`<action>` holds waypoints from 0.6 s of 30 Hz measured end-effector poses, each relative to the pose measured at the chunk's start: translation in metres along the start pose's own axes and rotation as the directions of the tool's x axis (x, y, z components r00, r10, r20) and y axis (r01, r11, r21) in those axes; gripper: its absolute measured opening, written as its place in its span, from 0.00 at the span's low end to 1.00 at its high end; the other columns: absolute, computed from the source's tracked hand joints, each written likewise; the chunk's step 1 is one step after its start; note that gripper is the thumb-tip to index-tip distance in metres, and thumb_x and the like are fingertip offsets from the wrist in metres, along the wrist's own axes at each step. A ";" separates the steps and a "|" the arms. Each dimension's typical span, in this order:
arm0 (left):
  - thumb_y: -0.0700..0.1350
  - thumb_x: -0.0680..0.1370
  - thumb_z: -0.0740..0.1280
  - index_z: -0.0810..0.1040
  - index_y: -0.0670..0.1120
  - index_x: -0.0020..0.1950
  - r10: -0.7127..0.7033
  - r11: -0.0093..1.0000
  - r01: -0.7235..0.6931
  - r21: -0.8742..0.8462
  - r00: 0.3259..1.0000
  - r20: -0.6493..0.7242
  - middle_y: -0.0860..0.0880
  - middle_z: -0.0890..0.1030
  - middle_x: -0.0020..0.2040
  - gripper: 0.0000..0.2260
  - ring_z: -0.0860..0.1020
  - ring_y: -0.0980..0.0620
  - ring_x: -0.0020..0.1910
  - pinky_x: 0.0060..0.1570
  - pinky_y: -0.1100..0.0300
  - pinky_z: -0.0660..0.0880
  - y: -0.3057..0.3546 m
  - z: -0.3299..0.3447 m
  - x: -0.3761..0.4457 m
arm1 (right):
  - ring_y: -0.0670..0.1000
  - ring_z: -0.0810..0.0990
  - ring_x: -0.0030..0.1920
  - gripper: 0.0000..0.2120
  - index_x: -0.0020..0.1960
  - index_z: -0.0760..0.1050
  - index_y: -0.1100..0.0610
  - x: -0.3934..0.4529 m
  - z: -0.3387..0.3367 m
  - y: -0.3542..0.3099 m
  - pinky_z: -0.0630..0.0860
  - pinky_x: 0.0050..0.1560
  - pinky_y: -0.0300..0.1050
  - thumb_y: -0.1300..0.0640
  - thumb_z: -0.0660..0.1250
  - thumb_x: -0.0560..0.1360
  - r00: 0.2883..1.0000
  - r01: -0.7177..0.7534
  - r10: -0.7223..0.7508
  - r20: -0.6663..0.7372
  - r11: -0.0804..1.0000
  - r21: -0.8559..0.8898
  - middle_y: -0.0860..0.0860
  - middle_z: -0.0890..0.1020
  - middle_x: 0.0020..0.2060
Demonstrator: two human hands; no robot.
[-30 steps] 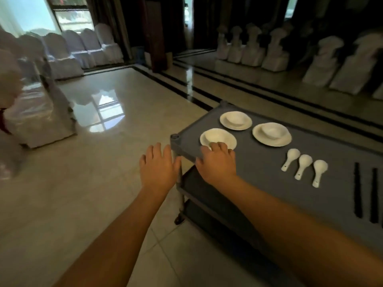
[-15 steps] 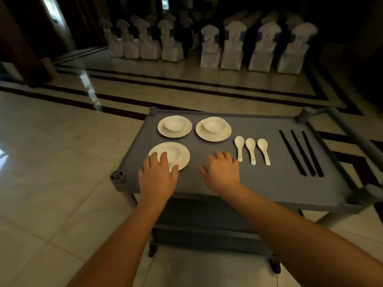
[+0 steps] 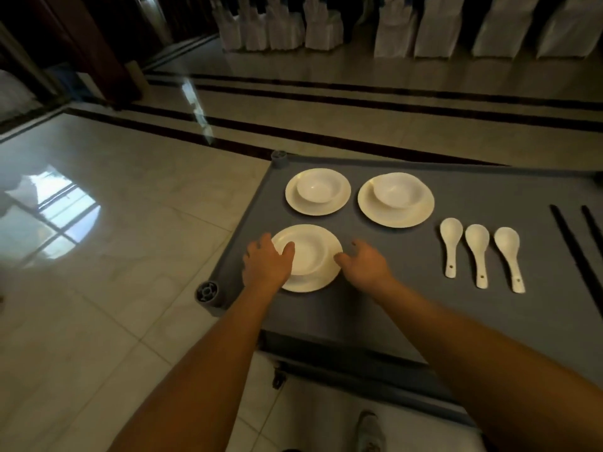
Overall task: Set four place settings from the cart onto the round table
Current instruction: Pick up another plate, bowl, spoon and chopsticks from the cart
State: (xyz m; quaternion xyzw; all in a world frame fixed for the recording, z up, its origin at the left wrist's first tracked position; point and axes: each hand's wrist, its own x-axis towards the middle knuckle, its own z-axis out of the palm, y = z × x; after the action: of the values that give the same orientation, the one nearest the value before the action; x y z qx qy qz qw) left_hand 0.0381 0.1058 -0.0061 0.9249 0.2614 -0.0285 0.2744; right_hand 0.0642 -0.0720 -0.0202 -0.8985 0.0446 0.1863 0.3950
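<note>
Your left hand (image 3: 266,263) grips the near plate (image 3: 321,282) at its left edge, thumb lying over the rim toward the bowl (image 3: 308,252) that sits on it, fingers curled round the outside. Your right hand (image 3: 365,265) comes at the same plate from the right, thumb touching the rim and fingers loosely bent above the cart (image 3: 408,305); whether that grip has closed on the plate, you cannot tell. Plate and bowl rest on the grey top of the cart, near its front left corner.

Behind them stand two more sets: a plate with a bowl (image 3: 318,191) at the far left, and just beside it on the right a larger-looking plate with a bowl (image 3: 395,200). To the right of your right hand lie three white spoons (image 3: 477,254) in a row, side by side and apart, bowls away from you, handles toward you. Farther right, at the edge of view, lie dark chopsticks (image 3: 574,246), cut off by the frame.

Pale glossy floor (image 3: 114,256) surrounds the cart, with dark stripes beyond it. Chairs in white covers (image 3: 434,31) line the far side. One shoe (image 3: 370,432) shows below.
</note>
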 end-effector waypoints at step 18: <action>0.39 0.73 0.70 0.76 0.40 0.65 -0.088 0.917 0.246 -0.313 0.893 0.442 0.41 0.79 0.58 0.20 0.78 0.41 0.55 0.55 0.47 0.78 -0.024 0.004 0.093 | 0.58 0.78 0.51 0.24 0.63 0.75 0.63 0.059 0.020 -0.018 0.78 0.45 0.51 0.51 0.72 0.71 0.944 -0.329 0.296 0.146 0.886 0.327 0.59 0.78 0.57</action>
State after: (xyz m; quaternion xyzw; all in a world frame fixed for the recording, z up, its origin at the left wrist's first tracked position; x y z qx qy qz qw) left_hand 0.1065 0.1640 -0.0394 0.8044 0.2770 -0.2015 0.4854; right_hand 0.1170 -0.0412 -0.0422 -0.7863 0.2026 0.2777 0.5133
